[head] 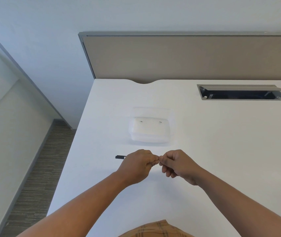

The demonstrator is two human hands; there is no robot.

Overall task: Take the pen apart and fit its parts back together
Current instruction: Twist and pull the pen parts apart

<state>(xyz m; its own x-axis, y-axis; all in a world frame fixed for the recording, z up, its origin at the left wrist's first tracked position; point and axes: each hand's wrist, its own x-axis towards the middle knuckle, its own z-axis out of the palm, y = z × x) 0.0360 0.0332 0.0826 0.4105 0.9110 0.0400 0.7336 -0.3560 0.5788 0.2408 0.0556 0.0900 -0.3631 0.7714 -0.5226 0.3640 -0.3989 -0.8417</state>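
A: Hands?
B: Both at lower centre of the frame, above the white tabletop [221,142]. Left hand [137,165] is curled, fingers pinched together at their tips. Right hand [177,164] is curled the same way, and its fingertips meet the left's in the middle.

A: Holding what?
B: The left hand grips the pen [120,157] — a black end sticks out past its left side, pointing toward the left of the frame, just over the tabletop. The rest is hidden in the fist. Something small seems pinched where the two hands meet, but it is too hidden to name, so I cannot tell what the right hand grasps.

A: Anything else on the tabletop?
B: A clear plastic container [151,130], centre frame, just above the hands and apart from them. An open cable hatch [242,93] at upper right — grey lid tilted up. A beige partition panel [187,57] stands along the far edge.
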